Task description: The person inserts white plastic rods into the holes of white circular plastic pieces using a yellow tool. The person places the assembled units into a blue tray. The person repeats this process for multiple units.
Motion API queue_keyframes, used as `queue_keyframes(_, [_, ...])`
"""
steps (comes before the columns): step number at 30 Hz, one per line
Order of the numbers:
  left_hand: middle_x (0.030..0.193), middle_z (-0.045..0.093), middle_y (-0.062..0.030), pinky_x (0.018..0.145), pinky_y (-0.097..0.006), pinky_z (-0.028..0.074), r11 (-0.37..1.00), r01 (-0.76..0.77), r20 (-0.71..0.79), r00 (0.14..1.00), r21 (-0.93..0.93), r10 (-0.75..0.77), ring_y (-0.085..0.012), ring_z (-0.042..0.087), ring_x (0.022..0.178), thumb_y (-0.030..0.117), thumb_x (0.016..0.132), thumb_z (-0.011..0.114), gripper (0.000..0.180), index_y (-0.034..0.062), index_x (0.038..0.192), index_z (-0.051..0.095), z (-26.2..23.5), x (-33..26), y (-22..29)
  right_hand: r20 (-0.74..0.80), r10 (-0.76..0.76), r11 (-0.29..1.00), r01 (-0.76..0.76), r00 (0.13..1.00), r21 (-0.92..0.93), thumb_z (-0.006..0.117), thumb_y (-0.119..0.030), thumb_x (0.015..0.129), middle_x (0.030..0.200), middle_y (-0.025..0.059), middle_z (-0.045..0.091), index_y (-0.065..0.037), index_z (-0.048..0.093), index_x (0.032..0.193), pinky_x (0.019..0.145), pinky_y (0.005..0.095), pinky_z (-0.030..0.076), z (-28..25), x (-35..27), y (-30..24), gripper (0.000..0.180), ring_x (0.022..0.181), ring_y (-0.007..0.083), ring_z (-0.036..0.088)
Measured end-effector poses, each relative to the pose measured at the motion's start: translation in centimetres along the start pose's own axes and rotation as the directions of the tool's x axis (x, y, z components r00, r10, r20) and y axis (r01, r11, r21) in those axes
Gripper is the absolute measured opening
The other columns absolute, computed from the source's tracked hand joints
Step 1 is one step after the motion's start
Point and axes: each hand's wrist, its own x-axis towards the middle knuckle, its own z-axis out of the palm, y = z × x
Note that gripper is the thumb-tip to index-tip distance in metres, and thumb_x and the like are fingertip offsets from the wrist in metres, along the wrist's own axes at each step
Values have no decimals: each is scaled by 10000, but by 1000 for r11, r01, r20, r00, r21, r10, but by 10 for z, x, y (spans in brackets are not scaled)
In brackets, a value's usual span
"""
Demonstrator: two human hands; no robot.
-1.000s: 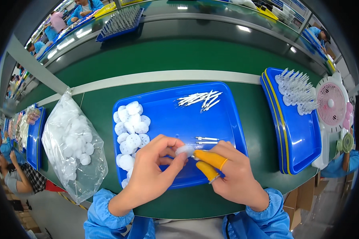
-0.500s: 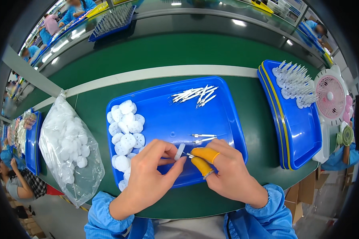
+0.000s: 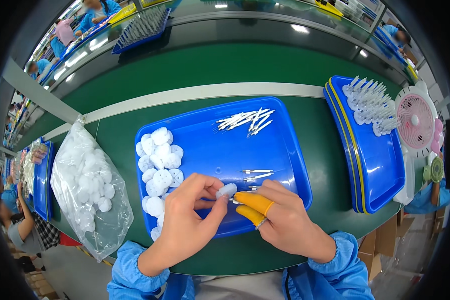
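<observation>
Between the thumb and fingers of my left hand is a small translucent white disc, tilted. My right hand, with yellow finger cots on two fingers, pinches a thin rod whose end meets or nearly meets the disc; exact contact is hidden. Both hands are over the near edge of a blue tray. Beside my left hand, white discs with small holes pile along the tray's left side. A few white rods with metal tips lie just beyond my right hand; more rods lie at the back.
A clear bag of white discs lies left of the tray. To the right are stacked blue trays bearing discs with upright rods, then a pink fan. Another filled tray stands far off. A person sits at left.
The disc has turned from nearly edge-on to a flatter tilt, showing more of its surface. My right hand has shifted slightly left, uncovering another rod. The person at left has moved an arm.
</observation>
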Motion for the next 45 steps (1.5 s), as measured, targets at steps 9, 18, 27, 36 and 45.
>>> queue_keyframes(9, [986, 719, -97, 736, -279, 646, 996, -46, -32, 998, 79, 49, -132, 752, 888, -80, 932, 746, 145, -55, 1051, 667, 1, 1, 4, 26, 46, 989, -42, 999, -143, 748, 92, 648, 1027, 170, 644, 118, 742, 1031, 808, 448, 507, -7, 4, 5, 383, 936, 355, 624])
queue_keyframes(18, [944, 685, -135, 693, -331, 647, 970, -159, -49, 984, 183, 171, -260, 756, 807, -31, 881, 791, 184, -8, 1034, 692, 9, -4, -3, -26, 71, 994, -73, 997, -78, 725, 92, 645, 981, 173, 641, 124, 735, 1014, 783, 454, 514, 8, 3, 1, 370, 908, 361, 623])
queue_keyframes(27, [941, 654, -139, 733, -333, 694, 940, -188, -48, 977, 284, 209, -238, 748, 786, -119, 869, 720, 156, -64, 1009, 681, 12, -11, 6, -140, 112, 994, -111, 984, 15, 692, 98, 650, 858, 197, 618, 133, 718, 979, 674, 469, 497, 17, 0, -8, 333, 762, 381, 603])
queue_keyframes(36, [1030, 652, -150, 778, -341, 693, 935, -135, -109, 978, 327, 179, -262, 750, 892, -104, 918, 710, 148, -63, 1058, 693, 9, -5, 2, -89, 208, 974, -214, 974, -69, 688, 115, 702, 865, 179, 622, 110, 741, 942, 770, 484, 508, -2, 25, 5, 246, 851, 391, 608])
queue_keyframes(45, [1070, 677, -113, 796, -326, 673, 979, -86, -90, 990, 185, 104, -203, 749, 937, -55, 976, 702, 136, -45, 1111, 718, -3, 0, 4, -18, 40, 912, -44, 999, -408, 704, 115, 720, 1006, 169, 617, 79, 726, 984, 834, 452, 488, -16, 35, 41, 267, 958, 354, 575])
